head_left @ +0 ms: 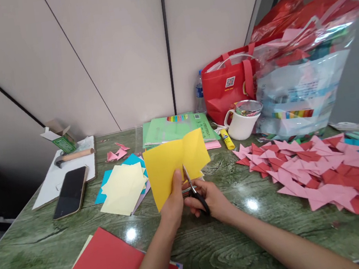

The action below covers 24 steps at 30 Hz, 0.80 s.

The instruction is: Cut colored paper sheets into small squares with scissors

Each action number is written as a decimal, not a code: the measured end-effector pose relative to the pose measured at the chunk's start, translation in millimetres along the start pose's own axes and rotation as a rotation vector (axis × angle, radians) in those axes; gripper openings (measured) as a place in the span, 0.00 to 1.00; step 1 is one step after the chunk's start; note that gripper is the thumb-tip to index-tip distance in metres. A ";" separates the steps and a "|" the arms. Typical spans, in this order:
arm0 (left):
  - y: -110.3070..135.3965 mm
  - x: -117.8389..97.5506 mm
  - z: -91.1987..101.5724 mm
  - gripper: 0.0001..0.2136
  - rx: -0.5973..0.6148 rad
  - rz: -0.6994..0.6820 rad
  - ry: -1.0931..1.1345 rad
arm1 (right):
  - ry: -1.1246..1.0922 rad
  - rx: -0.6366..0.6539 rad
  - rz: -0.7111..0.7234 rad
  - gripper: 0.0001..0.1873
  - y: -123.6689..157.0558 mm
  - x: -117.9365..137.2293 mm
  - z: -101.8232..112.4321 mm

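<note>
A sheet of yellow paper (164, 165) is held up above the table by my left hand (174, 196), its thumb pressed on the front near the lower edge. My right hand (210, 197) has its fingers in the black handles of a pair of scissors (191, 186). The blades reach up into the yellow paper, and a cut parts it below a crease, with the right portion angled away. Behind the held sheet lies a stack of green paper packs (165, 129). Left of my hands, cream paper pieces (122, 189) rest over blue and purple ones.
Red sheets (107, 265) top a pile at the front left. A phone (70, 192), a hammer (74, 156) and a small green box (63, 142) sit farther left. Folded pink and red papers (318, 168) spread at right, below a white mug (243, 123), glue stick (227, 140) and bags (229, 87).
</note>
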<state>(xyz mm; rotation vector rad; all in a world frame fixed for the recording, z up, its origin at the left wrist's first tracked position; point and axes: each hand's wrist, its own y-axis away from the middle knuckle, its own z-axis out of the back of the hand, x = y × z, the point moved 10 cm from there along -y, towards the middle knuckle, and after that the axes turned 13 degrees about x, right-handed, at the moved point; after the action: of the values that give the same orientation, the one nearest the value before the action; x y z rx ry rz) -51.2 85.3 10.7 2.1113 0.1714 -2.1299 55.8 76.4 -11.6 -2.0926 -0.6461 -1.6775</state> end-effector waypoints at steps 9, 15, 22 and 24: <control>-11.1 -27.3 28.4 0.15 -0.173 -0.256 0.344 | 0.184 -0.173 0.160 0.12 12.9 21.4 11.8; -18.6 -30.8 33.4 0.13 -0.133 -0.276 0.454 | 0.253 -0.688 0.403 0.13 44.9 50.9 64.0; -28.3 -23.4 1.9 0.15 0.273 0.000 0.383 | 0.138 -0.720 0.424 0.11 41.5 50.4 82.6; -24.4 -13.2 -10.5 0.15 0.409 0.130 0.310 | 0.034 -0.646 0.421 0.13 34.9 44.4 80.4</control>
<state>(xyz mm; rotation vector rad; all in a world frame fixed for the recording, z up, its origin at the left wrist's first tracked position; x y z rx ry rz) -45.1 111.4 23.4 2.5851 -0.3944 -1.8765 148.1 97.7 14.2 -2.3711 0.3946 -1.8040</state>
